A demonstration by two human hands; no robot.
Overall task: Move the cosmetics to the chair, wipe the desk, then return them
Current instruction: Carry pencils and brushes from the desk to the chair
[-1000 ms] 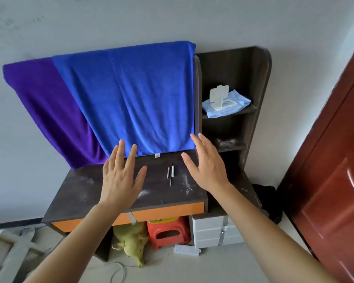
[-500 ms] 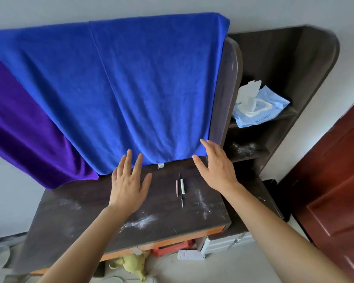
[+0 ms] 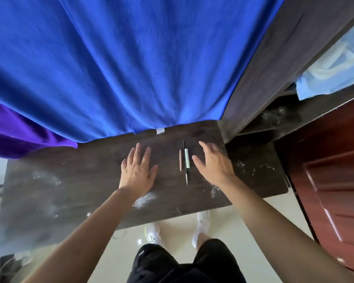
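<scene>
Two slim cosmetic pencils lie side by side on the dark wooden desk point(image 3: 86, 180): a short pinkish-brown one point(image 3: 180, 163) and a longer thin one with a pale green cap point(image 3: 186, 161). My right hand point(image 3: 214, 164) hovers just right of them, fingers spread, holding nothing. My left hand point(image 3: 138, 170) hangs over the desk's middle, left of the pencils, palm down and open. White powder smears point(image 3: 145, 199) mark the desk top. No chair is visible.
A blue towel point(image 3: 131, 62) and a purple one point(image 3: 18, 127) hang down to the desk's back edge. Shelves at the right hold a pack of wet wipes point(image 3: 331, 72). A red-brown door point(image 3: 335, 180) stands at the right. My shoes point(image 3: 153, 233) are below the desk's front edge.
The camera has come much closer and tilted down over the desk. Both hands have lowered toward the desk top, and the right hand has drawn nearer to the pencils.
</scene>
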